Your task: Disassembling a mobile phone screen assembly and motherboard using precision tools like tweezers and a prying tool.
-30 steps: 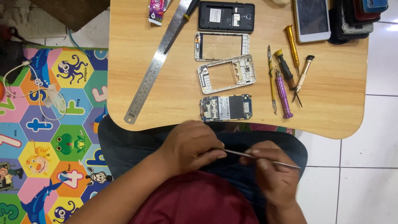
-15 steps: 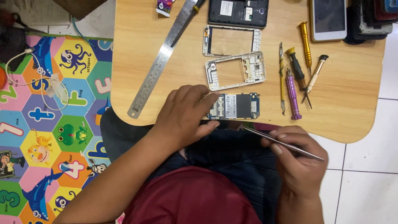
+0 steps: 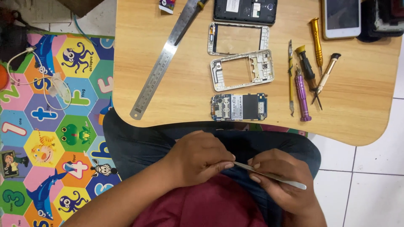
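Observation:
Both hands are over my lap, below the wooden table (image 3: 353, 113). My right hand (image 3: 282, 180) holds metal tweezers (image 3: 269, 175) that point left. The fingertips of my left hand (image 3: 202, 157) pinch at the tweezers' tip; anything between them is too small to see. On the table just above lies a phone circuit board (image 3: 239, 106). Beyond it lie a white phone mid-frame (image 3: 242, 70) and a thin front frame (image 3: 237, 39).
A steel ruler (image 3: 162, 69) lies diagonally at the table's left. Several screwdrivers and a pry tool (image 3: 305, 77) lie at the right. A dark phone back (image 3: 245, 10) and a white phone (image 3: 341, 19) sit at the far edge. A colourful play mat (image 3: 46, 126) covers the floor on the left.
My left hand has come back from the circuit board at the table's edge down to my lap. It now meets the tip of the tweezers in my right hand.

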